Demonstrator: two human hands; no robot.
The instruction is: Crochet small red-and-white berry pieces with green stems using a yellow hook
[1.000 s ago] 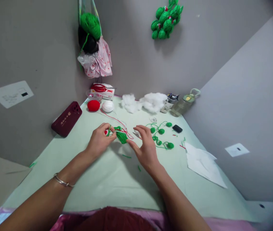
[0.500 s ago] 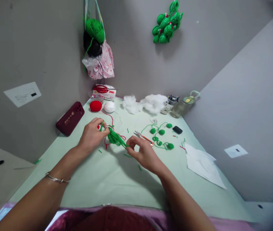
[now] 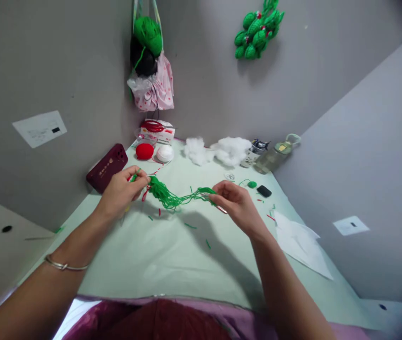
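1. In the head view, the green yarn [image 3: 165, 194] is the centre of my clock, with twelve o'clock away from the person. It is held above the tabletop [image 3: 151, 269], between the two hands.
2. The left hand [image 3: 123, 189], at nine o'clock, has its grip pinched together on the bunched end. Some red and white strands show by its fingers.
3. The right hand [image 3: 236, 203], at three o'clock, has its grip closed on the other end; the strands between are thin and sag a little. A red and metal tool [image 3: 222, 209] shows partly beside these fingers; I cannot tell if it is held.
4. Around: red ball [image 3: 144, 151] at eleven, white ball [image 3: 165, 153] at twelve, white stuffing [image 3: 231, 151] at one, bottle [image 3: 275, 158] at two, black object [image 3: 264, 191] at three, paper [image 3: 300, 243] at four, dark red phone [image 3: 106, 167] at ten.
5. Walls border the far side, so room there is narrow. The near edge runs at six o'clock; before it, between the forearms, lies a wide stretch of tabletop. Green clippings [image 3: 190, 226] lie at five.
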